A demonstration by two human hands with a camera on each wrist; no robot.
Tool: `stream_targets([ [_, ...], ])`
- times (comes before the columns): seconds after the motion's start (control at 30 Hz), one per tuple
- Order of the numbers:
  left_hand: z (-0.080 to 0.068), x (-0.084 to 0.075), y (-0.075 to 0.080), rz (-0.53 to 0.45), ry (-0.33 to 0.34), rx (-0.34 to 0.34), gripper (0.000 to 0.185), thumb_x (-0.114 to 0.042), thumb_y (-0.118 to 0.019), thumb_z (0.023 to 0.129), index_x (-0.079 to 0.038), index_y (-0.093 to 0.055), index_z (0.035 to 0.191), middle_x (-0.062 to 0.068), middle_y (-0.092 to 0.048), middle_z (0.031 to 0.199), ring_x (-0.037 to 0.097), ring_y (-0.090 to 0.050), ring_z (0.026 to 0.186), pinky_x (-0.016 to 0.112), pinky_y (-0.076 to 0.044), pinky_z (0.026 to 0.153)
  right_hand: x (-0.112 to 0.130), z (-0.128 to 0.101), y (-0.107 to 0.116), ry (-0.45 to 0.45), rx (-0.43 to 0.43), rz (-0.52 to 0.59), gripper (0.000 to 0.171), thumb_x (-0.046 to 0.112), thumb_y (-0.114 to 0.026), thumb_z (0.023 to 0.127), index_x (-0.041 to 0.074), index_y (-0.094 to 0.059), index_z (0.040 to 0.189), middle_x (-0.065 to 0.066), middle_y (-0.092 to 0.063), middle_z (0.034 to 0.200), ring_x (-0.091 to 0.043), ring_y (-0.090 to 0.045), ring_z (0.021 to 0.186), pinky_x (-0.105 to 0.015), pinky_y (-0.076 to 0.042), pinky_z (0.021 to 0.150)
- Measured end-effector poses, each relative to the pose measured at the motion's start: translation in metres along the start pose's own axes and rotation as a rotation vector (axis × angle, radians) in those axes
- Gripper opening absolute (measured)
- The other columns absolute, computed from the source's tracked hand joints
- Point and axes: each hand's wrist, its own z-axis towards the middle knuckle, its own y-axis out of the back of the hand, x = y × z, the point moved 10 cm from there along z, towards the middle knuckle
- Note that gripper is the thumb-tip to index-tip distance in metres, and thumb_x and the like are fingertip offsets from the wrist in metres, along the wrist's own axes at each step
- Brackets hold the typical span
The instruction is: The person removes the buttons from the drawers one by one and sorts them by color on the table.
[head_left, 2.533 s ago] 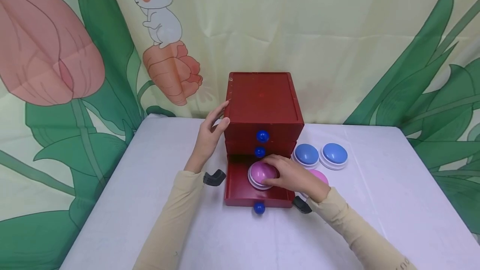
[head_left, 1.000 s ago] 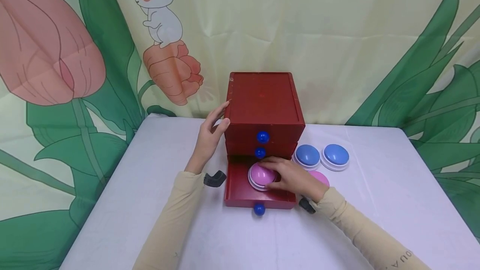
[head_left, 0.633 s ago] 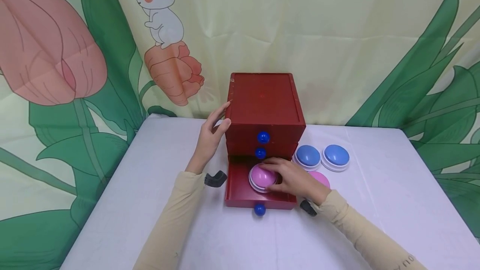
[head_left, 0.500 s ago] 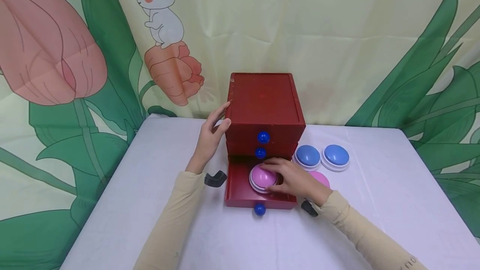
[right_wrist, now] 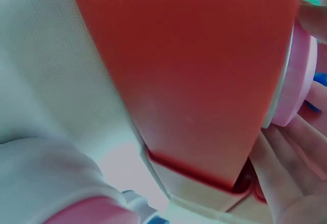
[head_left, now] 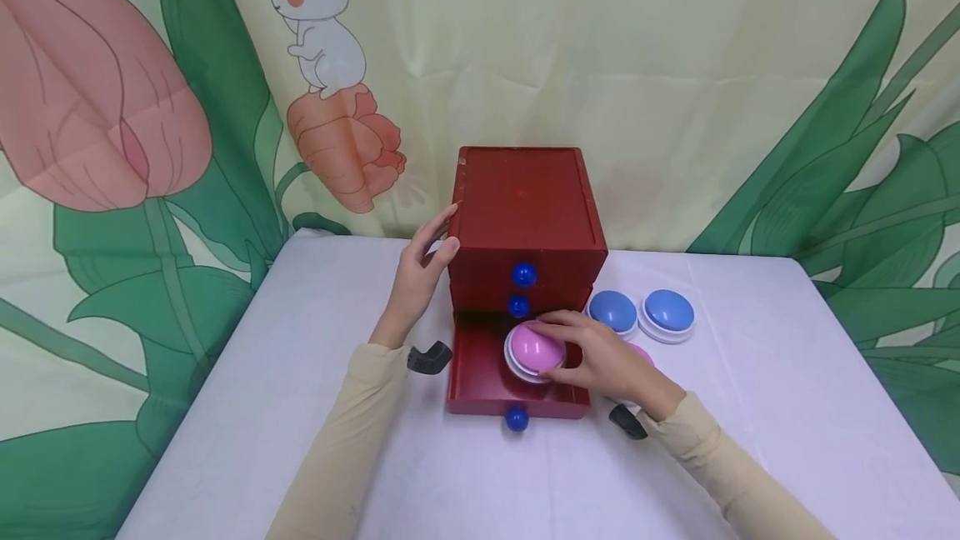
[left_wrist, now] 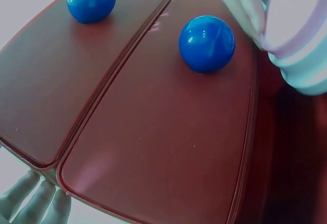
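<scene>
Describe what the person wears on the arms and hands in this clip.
Both arms are covered by long, close-fitting beige sleeves reaching to the wrists; the left sleeve is plain, and the right sleeve looks the same. The left hand and right hand are bare, with no gloves or rings visible. A small black device is strapped at each wrist, left and right.

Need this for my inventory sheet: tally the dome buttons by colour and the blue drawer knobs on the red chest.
Pink dome buttons: 2, one in the open bottom drawer under the right hand, one on the table mostly hidden behind that hand
Blue dome buttons: 2
Blue drawer knobs: 3
Total: 7
</scene>
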Motion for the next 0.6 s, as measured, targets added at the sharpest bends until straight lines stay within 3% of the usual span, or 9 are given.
stream_targets([
  [0.6,0.001,0.002,-0.001,-0.031,-0.011,-0.001,0.052,-0.012,-0.051,0.1,-0.008,-0.042,0.151,0.01,-0.045,0.15,0.02,-0.044,0.138,0.047,-0.042,0.109,-0.007,-0.038,0.041,0.039,-0.211,-0.004,0.068,0.029,-0.089,0.073,0.017,-0.063,0.135,-0.01,-0.059,0.135,-0.033,-0.057,0.122,-0.044,-0.059,0.082],
])
